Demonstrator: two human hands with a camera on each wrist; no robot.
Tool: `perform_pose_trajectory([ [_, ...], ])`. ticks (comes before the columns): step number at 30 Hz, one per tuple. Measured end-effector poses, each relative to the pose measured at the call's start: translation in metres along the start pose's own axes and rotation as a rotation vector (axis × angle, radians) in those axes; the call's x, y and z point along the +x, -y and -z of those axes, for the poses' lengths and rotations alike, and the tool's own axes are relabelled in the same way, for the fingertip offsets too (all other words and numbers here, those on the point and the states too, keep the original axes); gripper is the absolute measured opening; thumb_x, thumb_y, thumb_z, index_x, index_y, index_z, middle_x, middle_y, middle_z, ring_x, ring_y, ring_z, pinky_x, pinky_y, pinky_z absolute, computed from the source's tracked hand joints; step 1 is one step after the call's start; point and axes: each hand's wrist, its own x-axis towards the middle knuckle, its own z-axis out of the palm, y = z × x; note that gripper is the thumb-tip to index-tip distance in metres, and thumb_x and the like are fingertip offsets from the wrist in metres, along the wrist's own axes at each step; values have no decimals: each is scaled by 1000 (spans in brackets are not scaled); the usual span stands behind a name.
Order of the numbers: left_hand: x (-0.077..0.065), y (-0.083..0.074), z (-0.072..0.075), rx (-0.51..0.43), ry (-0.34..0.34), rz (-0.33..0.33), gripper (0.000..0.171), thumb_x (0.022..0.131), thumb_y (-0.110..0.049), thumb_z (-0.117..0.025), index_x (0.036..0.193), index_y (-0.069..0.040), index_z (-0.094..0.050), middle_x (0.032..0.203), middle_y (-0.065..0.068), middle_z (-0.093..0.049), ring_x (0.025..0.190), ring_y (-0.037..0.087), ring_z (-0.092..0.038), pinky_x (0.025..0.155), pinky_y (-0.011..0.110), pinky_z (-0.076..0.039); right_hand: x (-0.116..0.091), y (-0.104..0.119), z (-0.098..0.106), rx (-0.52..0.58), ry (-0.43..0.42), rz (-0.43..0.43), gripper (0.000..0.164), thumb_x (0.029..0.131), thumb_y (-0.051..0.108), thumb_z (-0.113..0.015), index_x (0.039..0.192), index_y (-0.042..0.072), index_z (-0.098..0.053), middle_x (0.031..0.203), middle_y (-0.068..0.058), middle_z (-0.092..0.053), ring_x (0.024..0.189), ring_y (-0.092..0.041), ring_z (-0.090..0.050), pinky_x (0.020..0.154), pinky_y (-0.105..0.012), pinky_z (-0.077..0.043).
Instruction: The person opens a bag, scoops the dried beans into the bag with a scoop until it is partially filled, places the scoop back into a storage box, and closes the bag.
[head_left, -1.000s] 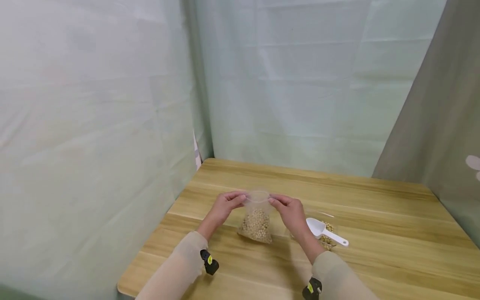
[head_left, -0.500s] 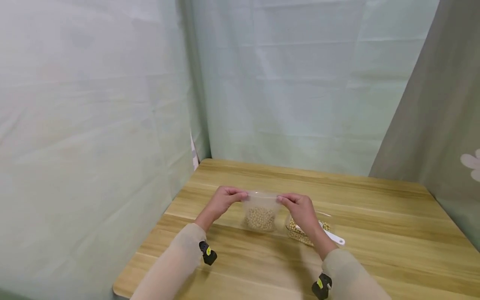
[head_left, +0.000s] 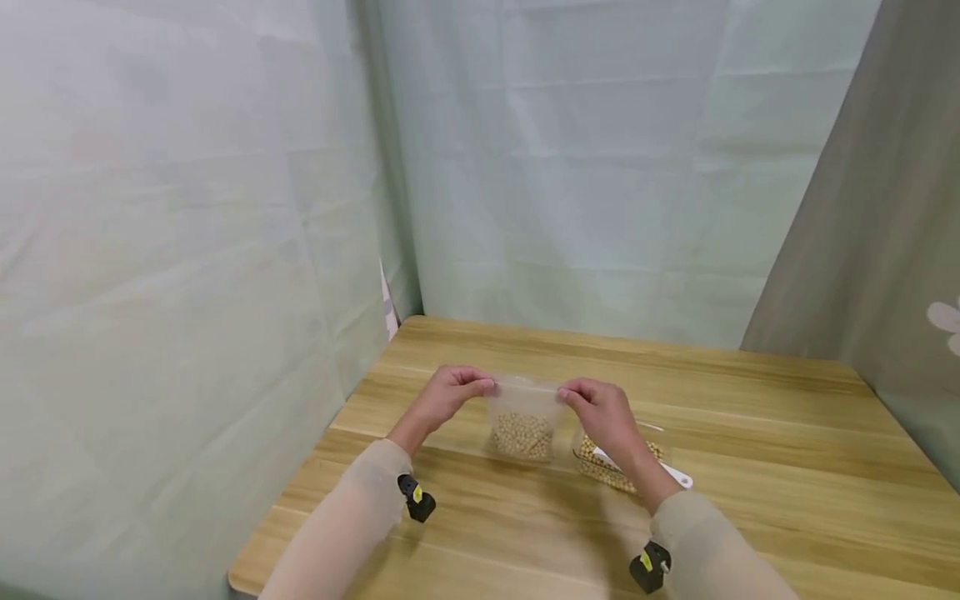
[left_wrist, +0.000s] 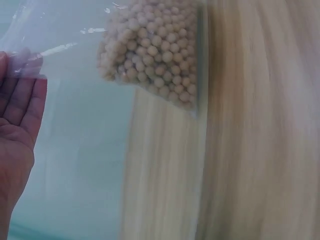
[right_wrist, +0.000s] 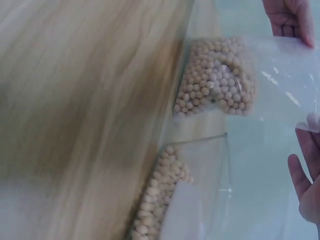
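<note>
A clear plastic bag (head_left: pixel 525 402), its lower part filled with round tan soybeans (head_left: pixel 522 436), hangs upright between both hands. My left hand (head_left: pixel 447 395) pinches its upper left corner, and my right hand (head_left: pixel 602 415) pinches the upper right one. The top edge is stretched flat and straight between them. In the left wrist view the soybeans (left_wrist: pixel 155 55) bulge in the bag's bottom, close over the wooden table. The right wrist view shows both hands at the bag's top edge, with a clear container of soybeans alongside.
To the right, partly behind my right forearm, stands the clear rectangular container (right_wrist: pixel 227 165) of soybeans. A white scoop (head_left: pixel 681 477) lies in it, handle sticking out rightward. The wooden table (head_left: pixel 750 467) is bordered by pale curtains (head_left: pixel 570 167) at the left and back.
The bag's mouth was rounded and gaping; now it is drawn flat. My hands have moved apart and slightly upward, and my right forearm now covers part of the container and scoop.
</note>
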Motion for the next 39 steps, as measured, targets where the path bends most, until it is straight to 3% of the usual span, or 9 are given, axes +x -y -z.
perform_pose_trajectory([
  [4,4,7,-3,11,-13,-7,28,82,-28,-66,92,-2,-69,90,7,-67,89,20,-60,82,34,-46,-1,0,-3,41,-13,-45,17,87,28,-61,86,13,-69,70,-8,-58,62,-18,-44,59,-31,-39],
  [10,9,6,-6,81,22,39,25,80,-31,-68,91,-8,-69,90,4,-66,86,19,-59,79,32,-47,4,1,-8,188,32,-109,18,83,27,-66,93,11,-69,84,-4,-63,79,-18,-53,67,-31,-44],
  [14,9,2,-8,95,37,65,21,82,-26,-66,90,-7,-69,88,4,-66,84,17,-57,78,32,-46,4,0,-10,179,41,-111,18,82,27,-67,87,10,-70,83,-2,-64,78,-17,-51,67,-31,-42],
  [19,3,-17,-12,78,61,49,17,86,-16,-63,89,1,-66,86,6,-64,80,17,-55,80,40,-45,3,0,-11,190,32,-120,19,82,25,-67,85,7,-70,81,-3,-61,76,-17,-50,67,-31,-41],
  [22,1,-31,-14,116,80,56,15,85,-15,-64,91,-1,-66,86,3,-65,81,14,-57,79,37,-46,4,0,-11,236,38,-156,22,80,27,-69,88,7,-69,83,-5,-61,79,-18,-50,69,-33,-42],
  [27,4,-39,-16,183,128,62,17,83,-17,-66,93,-3,-68,85,0,-66,77,11,-58,74,36,-49,6,1,-13,301,78,-195,33,77,32,-71,101,9,-69,98,-4,-65,94,-18,-56,82,-37,-44],
  [34,2,-39,-21,162,150,47,16,85,-15,-64,91,-2,-68,86,3,-67,82,16,-59,76,32,-48,5,1,-15,278,65,-182,25,80,31,-68,93,9,-71,93,-3,-64,90,-19,-54,79,-37,-43],
  [39,13,-25,-23,219,157,12,17,82,-24,-68,89,-9,-69,86,-1,-67,83,13,-60,74,29,-48,7,1,-14,280,97,-193,28,78,34,-70,96,12,-70,95,-2,-65,93,-19,-56,83,-39,-42],
])
